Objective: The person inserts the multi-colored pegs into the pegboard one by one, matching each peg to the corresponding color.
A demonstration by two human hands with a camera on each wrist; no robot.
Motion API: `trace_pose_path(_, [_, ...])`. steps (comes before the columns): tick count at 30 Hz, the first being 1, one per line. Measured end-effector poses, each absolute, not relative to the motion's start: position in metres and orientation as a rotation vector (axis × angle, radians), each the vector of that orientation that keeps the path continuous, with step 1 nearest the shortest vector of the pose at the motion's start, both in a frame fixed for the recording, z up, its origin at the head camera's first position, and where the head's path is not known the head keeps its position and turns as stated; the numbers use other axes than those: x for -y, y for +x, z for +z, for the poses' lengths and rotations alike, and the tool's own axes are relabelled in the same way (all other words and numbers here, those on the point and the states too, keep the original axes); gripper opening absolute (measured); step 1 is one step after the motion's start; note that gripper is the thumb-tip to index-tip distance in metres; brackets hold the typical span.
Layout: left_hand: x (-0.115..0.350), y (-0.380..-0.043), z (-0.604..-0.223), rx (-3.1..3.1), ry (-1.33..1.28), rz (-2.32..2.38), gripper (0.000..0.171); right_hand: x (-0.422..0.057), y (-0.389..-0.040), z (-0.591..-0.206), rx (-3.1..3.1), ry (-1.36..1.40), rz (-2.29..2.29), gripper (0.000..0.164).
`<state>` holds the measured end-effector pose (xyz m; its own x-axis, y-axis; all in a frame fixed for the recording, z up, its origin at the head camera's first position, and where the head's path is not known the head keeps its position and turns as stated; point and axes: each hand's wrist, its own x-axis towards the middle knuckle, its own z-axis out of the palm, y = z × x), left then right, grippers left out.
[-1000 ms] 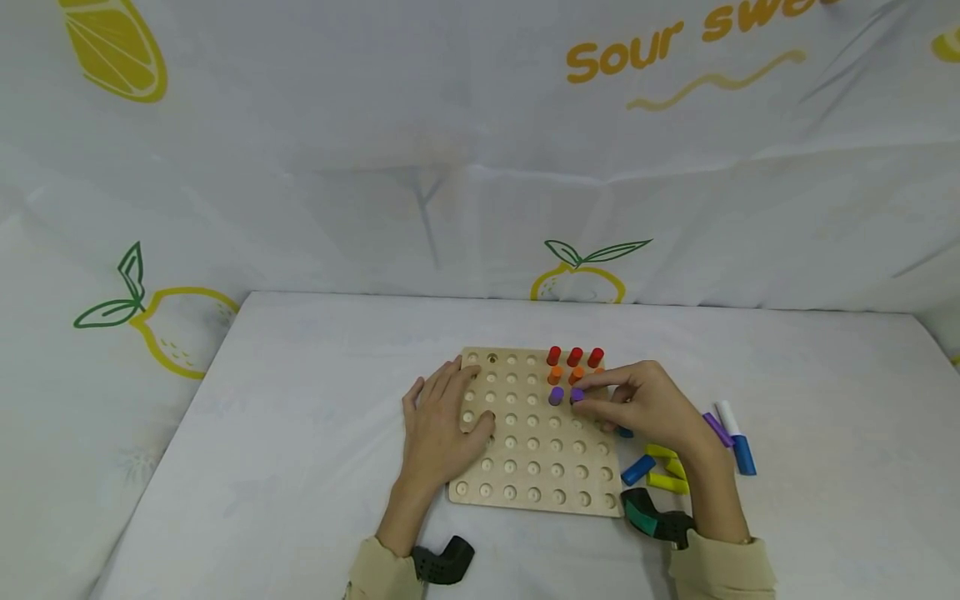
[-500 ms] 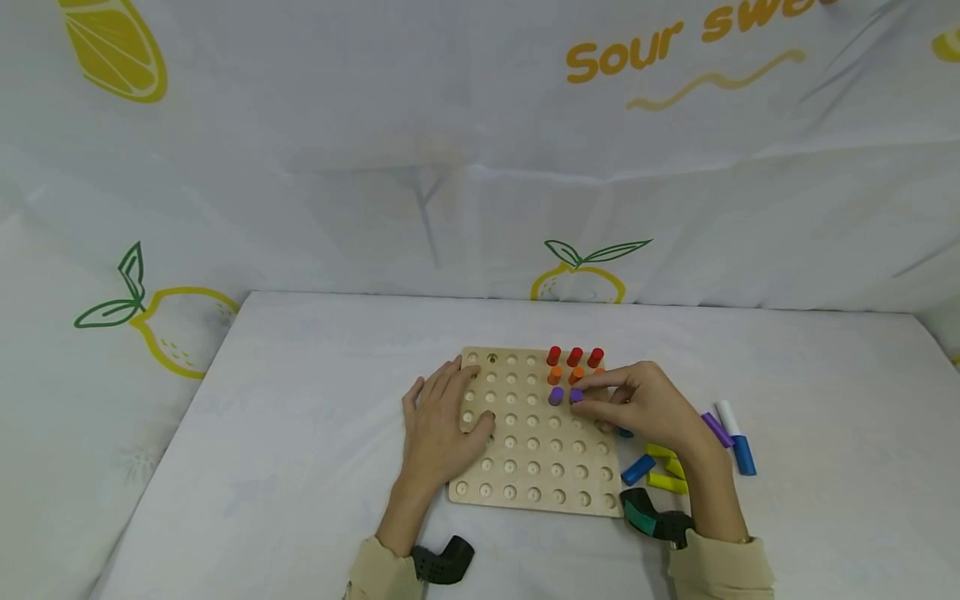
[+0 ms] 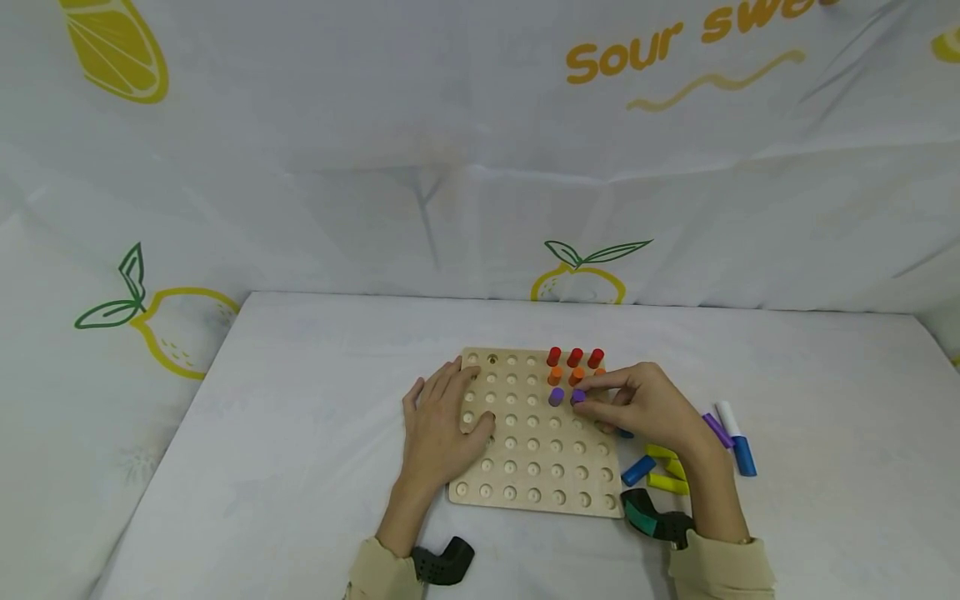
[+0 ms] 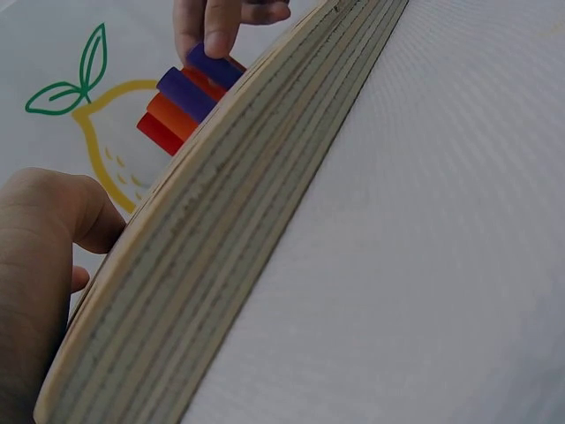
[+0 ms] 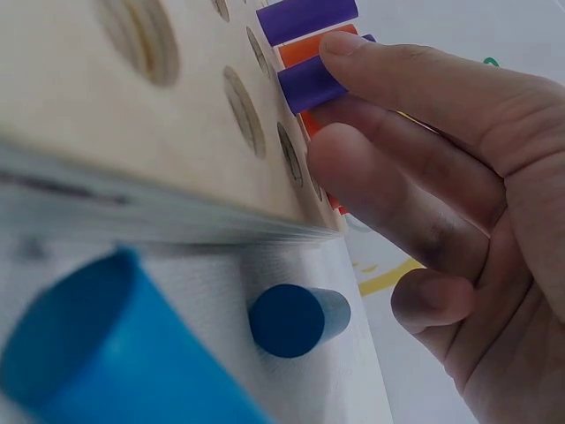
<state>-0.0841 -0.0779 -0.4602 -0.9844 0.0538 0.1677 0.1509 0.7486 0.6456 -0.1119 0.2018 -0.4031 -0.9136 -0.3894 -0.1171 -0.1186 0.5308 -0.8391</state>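
A square wooden pegboard with rows of round holes lies on the white-covered table. My left hand rests on its left side, fingers spread over the surface. Between thumb and fingers, my right hand pinches a purple peg, which stands upright at a hole in the third row. To its left stands another purple peg. Behind them are orange pegs, partly covered by my right hand, and a back row of red pegs. The held peg's lower end meets the board; its depth in the hole is unclear.
Right of the board lie a loose blue peg and several yellow pegs. Farther right are a purple peg, a white peg and a blue peg. A printed cloth hangs behind the table.
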Motion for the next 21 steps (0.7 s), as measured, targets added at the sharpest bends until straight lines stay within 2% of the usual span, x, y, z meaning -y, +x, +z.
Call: trace_pose_path(21, [0.0779,-0.0835,-0.4608,2.796,-0.169,-1.047,0.061,-0.2032,-0.1127,-0.4037,-2.493,-0.409,-1.294,0.028])
